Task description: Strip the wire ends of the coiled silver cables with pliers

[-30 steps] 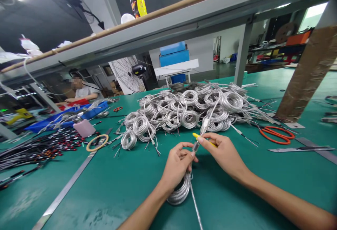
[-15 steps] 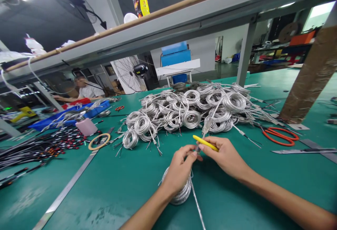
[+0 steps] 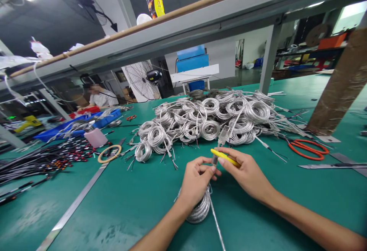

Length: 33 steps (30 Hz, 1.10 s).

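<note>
My left hand [image 3: 195, 186] pinches a clear silver cable [image 3: 214, 165] at a grey section near its end. A transparent plug [image 3: 223, 136] on that cable sticks up beyond my fingertips. In my right hand [image 3: 249, 172] lies a slim yellow tool [image 3: 225, 157], gripped between thumb and fingers, its tip close to the grey section. I cannot make out the tool's kind. Under my left wrist a coil of silver cable [image 3: 199, 211] rests on the green table, partly hidden by the hand, with one strand running toward me.
Ahead lies a heap of coiled silver cables [image 3: 206, 117]. To the right are orange-handled scissors [image 3: 308, 149] and a pointed metal blade [image 3: 323, 166]. On the left are a steel ruler [image 3: 77, 203], a tape ring [image 3: 109, 154], a pink bottle [image 3: 96, 138] and black cables [image 3: 46, 159].
The transparent plug has tilted slightly and shows more broadly. Both hands keep their hold at nearly the same spot, and the whole view has shifted a little.
</note>
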Available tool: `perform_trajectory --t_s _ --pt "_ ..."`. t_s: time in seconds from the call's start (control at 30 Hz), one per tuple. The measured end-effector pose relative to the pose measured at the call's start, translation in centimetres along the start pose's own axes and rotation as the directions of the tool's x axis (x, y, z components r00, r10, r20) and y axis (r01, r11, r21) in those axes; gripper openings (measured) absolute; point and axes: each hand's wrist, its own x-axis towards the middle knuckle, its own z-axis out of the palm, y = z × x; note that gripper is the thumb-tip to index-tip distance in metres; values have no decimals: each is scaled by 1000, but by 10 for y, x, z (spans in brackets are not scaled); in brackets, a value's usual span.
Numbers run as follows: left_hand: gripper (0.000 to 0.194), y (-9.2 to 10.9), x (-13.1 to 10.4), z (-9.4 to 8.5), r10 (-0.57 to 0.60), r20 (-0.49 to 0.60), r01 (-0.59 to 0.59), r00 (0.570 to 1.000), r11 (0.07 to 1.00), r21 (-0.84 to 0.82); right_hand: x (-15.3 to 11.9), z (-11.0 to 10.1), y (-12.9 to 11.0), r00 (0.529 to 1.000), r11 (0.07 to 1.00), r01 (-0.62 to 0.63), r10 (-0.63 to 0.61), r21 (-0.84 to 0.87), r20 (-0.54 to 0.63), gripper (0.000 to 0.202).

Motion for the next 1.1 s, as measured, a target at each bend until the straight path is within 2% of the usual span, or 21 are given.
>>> perform_trajectory --t_s 0.17,0.37,0.47,0.57,0.73,0.9,1.1 --pt "13 2 0 3 30 -148 -26 989 999 31 -8 8 4 997 958 71 -61 -277 42 45" --pt "11 3 -2 4 33 -158 -29 987 999 27 -10 10 6 992 920 125 -121 -372 34 42" --pt "10 5 -4 6 41 -143 -37 989 999 37 -6 8 4 992 916 114 -126 -384 -7 38" --pt "13 5 -7 9 10 -139 -1 990 998 70 0 4 4 995 940 52 -76 -337 -61 34" --pt "10 1 -4 9 44 -182 -15 982 987 162 -2 3 3 999 981 10 -19 -196 -44 38" --pt "4 -1 -4 5 128 -198 -83 972 972 218 -14 13 3 997 934 79 -73 -347 28 47" --pt "3 2 -7 3 176 -188 -127 966 961 245 -12 14 1 987 894 148 -157 -422 13 38"
